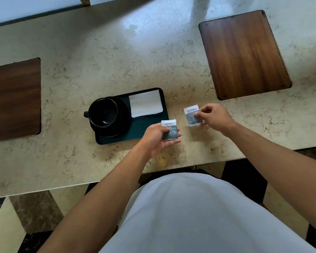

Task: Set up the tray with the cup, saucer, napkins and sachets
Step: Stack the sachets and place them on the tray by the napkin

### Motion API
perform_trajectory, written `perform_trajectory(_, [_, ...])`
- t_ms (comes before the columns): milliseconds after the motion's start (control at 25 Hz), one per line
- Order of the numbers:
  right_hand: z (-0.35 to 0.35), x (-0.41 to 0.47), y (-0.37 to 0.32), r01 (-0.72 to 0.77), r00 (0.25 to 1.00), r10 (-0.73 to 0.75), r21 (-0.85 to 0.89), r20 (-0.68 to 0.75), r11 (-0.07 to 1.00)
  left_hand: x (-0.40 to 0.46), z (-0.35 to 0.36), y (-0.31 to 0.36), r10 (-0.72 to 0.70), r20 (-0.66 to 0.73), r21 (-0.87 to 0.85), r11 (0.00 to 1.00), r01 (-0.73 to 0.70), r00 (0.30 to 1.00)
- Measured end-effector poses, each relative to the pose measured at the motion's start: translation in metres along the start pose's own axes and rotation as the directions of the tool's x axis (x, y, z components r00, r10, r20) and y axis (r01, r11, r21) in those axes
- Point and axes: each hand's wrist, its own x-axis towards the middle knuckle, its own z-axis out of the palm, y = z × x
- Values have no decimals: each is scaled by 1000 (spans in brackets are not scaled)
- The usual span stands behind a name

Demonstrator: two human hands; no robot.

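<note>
A dark green tray [146, 127] lies on the marble counter. On its left half a black cup [103, 112] stands on a black saucer [124, 114], handle pointing left. White napkins [145, 103] lie on the tray's far right part. My left hand [156, 138] holds a small stack of grey-and-white sachets [170, 131] just off the tray's near right corner. My right hand [214, 116] pinches another sachet [192, 115] above the counter, to the right of the tray.
Two dark wooden boards are set into the counter, one at the left [14, 99] and one at the far right [244, 53]. The counter's near edge [117, 178] runs in front of my body. Patterned floor tiles show below.
</note>
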Motion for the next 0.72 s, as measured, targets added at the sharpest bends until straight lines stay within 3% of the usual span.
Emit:
perform_trajectory(40, [3,-6,-6,-21,999,16,161,30,987,0,0,0,-1,-4,1,1000,1,1000])
perform_trajectory(120, [13,-18,-17,-25,993,-5,259,115,966,-1,-1,-1,-4,-4,-7,1000,4,1000])
perform_trajectory(240, [39,-33,-24,-34,973,-20,229,232,973,-3,-3,-1,8,-4,-18,1000,-8,1000])
perform_trajectory(560, [78,-42,-34,32,987,-43,68,158,997,-11,-19,0,-3,-43,-188,982,-5,999])
perform_trajectory(720, [94,-47,-46,73,981,-74,9,181,997,-16,-33,-1,39,-56,-161,986,-48,998])
